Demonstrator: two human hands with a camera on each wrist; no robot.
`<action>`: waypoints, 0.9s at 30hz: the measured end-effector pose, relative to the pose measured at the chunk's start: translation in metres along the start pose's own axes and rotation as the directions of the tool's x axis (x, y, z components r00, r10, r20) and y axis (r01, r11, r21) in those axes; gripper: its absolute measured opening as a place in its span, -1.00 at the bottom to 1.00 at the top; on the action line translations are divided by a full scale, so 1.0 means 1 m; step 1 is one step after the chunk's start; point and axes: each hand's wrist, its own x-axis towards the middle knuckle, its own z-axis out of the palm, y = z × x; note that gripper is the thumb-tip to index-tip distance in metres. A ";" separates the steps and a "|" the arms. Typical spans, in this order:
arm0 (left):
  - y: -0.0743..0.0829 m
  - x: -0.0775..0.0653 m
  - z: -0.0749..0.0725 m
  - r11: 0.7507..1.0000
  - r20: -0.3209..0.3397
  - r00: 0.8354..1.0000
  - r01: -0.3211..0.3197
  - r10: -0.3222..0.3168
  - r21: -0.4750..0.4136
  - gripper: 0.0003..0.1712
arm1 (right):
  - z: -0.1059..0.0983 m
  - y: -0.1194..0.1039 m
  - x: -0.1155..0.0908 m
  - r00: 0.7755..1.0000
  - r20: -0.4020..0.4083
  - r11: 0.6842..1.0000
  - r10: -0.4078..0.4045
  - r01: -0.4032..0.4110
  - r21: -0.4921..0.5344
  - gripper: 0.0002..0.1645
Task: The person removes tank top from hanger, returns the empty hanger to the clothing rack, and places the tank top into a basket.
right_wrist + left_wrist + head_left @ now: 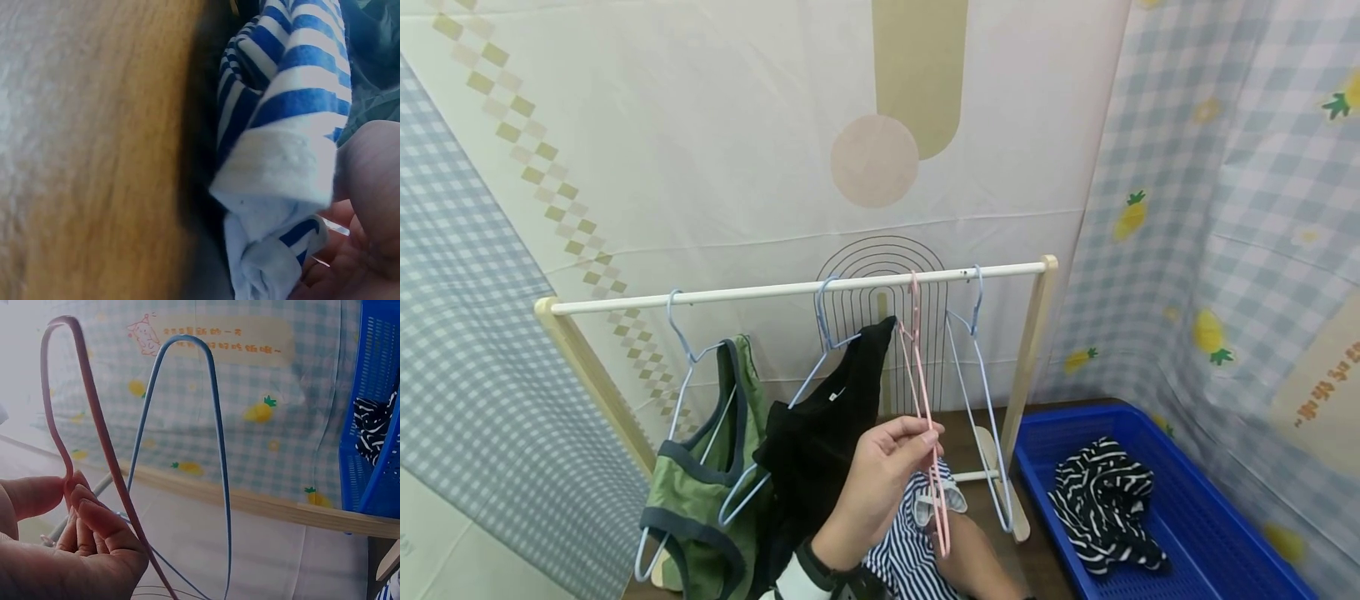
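Pink hanger [922, 379] hooked on rail [752, 292], blue-white striped garment [910, 550], bunched

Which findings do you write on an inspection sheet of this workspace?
Surface: brown wood-grain floor.
Job's things: thin pink hanger, hooked on round white rail; blue-and-white striped cloth garment.
Clutter: green cloth garment and black cloth garment on thin blue hangers; bare blue hanger; black-and-white striped garment in blue plastic basket.
Grips: left grip pinches the pink hanger; right grip holds the blue-and-white garment, fingers partly hidden.
Cables: nothing seen.
Surroundings: pale printed sheet, checked pineapple-print cloth.
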 end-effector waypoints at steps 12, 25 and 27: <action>-0.001 -0.002 0.003 0.999 0.007 1.000 0.002 -0.003 0.055 -0.60 | -0.025 -0.030 0.007 0.978 0.144 0.988 0.153 -0.151 -0.022 -0.83; 0.000 -0.003 0.004 0.994 -0.014 0.999 0.036 -0.035 0.100 -0.61 | -0.006 -0.005 0.000 0.999 0.030 0.999 0.023 -0.023 0.022 -0.87; 0.000 -0.004 0.004 0.993 -0.023 0.999 0.039 -0.036 0.110 -0.61 | -0.014 -0.014 0.002 0.992 0.085 0.994 0.091 -0.096 0.057 -0.88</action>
